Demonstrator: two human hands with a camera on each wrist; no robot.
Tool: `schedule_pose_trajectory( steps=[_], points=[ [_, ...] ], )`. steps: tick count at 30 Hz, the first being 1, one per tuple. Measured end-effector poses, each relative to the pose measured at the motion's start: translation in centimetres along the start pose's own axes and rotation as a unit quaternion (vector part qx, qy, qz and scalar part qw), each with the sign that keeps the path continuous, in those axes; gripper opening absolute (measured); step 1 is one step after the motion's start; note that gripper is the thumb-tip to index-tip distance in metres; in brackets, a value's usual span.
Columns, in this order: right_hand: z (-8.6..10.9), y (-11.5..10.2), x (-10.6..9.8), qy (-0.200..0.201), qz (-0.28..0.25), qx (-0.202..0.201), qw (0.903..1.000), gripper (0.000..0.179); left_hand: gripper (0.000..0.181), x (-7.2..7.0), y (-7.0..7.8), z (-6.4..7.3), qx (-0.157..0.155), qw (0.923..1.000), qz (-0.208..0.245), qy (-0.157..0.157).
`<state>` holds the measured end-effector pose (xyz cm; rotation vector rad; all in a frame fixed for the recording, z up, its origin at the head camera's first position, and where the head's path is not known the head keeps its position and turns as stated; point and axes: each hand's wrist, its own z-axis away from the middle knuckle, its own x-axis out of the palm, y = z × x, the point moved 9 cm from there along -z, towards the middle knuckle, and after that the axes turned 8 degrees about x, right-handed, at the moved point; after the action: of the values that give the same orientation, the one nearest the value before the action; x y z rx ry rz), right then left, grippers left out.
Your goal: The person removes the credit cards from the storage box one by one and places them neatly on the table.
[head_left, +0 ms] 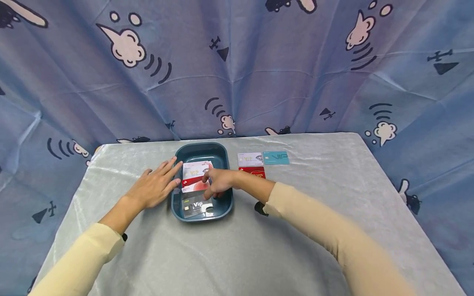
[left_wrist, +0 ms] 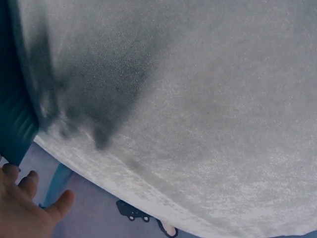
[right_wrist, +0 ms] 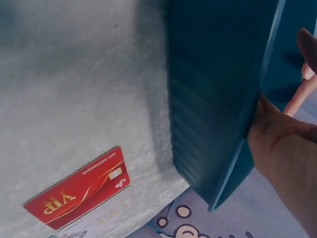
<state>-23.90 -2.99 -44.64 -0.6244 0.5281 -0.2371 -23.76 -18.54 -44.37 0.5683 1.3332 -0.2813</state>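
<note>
A dark teal plastic tray point(head_left: 201, 149) holds several overlapping cards: a white VIP card point(head_left: 193, 169), a red-and-white one point(head_left: 190, 181) and a dark see-through Vip card point(head_left: 192, 206) nearest me. My left hand point(head_left: 157, 187) lies along the tray's left rim, fingers straight and spread. Over the tray's right wall reaches my right hand point(head_left: 221, 181), its thumb and index finger apart and pointing down at the right edges of the cards. In the right wrist view the same hand point(right_wrist: 285, 134) overlaps the tray's rim, and the cards inside are hidden.
Right of the tray, a white VIP card point(head_left: 246, 159), a teal VIP card point(head_left: 275, 158) and a red VIP card point(right_wrist: 81, 188) lie on the pale velvet-like tablecloth point(head_left: 237, 255). A blue patterned curtain point(head_left: 259, 74) hangs behind the table's back edge.
</note>
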Motion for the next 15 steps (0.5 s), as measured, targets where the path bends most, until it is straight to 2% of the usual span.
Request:
schedule_pose_trajectory(
  steps=[11, 15],
  points=[
    [-0.05, 0.02, 0.3, 0.025, -0.003, 0.011, 0.9996, 0.061, 0.062, -0.04, 0.03, -0.08, -0.002, 1.0, -0.002, -0.001],
    [0.0, -0.21, 0.65, 0.024, 0.015, 0.008, 0.9996, 0.058, 0.062, -0.12, 0.14, 0.01, 0.002, 1.0, -0.003, 0.005]
  ],
)
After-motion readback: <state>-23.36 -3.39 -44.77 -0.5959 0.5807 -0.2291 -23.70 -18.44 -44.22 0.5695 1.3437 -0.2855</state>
